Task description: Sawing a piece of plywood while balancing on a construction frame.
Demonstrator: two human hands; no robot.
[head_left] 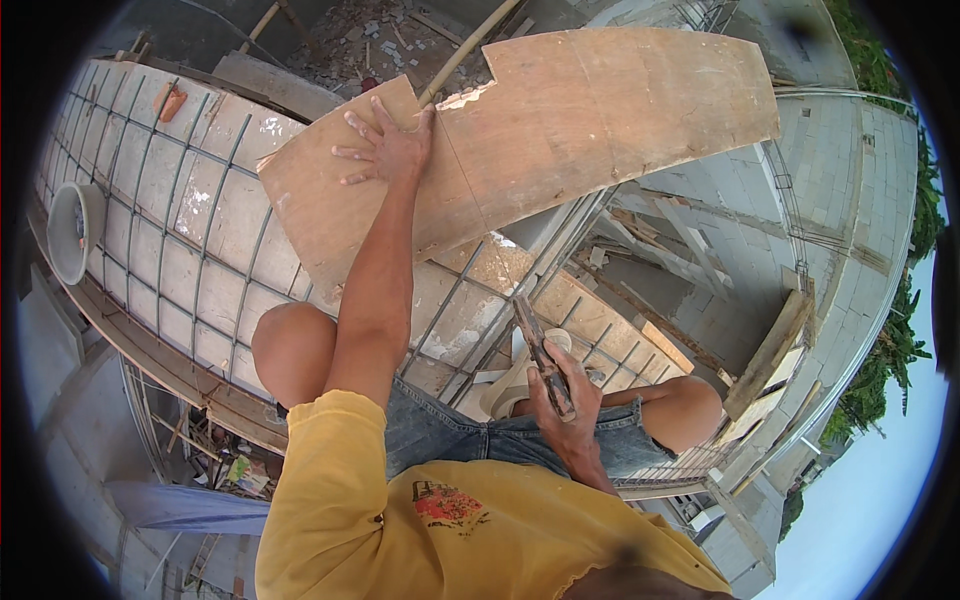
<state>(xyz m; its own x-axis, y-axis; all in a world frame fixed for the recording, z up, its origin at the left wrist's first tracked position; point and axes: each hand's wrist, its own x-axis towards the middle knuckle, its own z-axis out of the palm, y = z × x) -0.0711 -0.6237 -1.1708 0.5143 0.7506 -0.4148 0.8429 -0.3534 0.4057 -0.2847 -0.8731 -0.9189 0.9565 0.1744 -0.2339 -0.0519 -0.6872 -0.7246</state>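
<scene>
A large curved sheet of plywood (610, 110) lies across the rebar grid in front of me, with a ragged notch in its far edge. My left hand (395, 150) is pressed flat on its left part, fingers spread, thumb beside the notch. Down across the wood from near that thumb runs a thin dark straight line. Over my lap, my right hand (568, 405) is closed around a narrow, dark, worn tool (540, 350). The tool's tip points toward the near end of that line, apart from the plywood; its exact kind is unclear.
Rebar bars (185, 180) criss-cross over pale boards beneath me. A white bucket (75, 232) stands at the left, and a reddish brick piece (171, 101) lies on the grid. A deep opening (660, 285) with timbers is at the right. Rubble (385, 45) lies below the far edge.
</scene>
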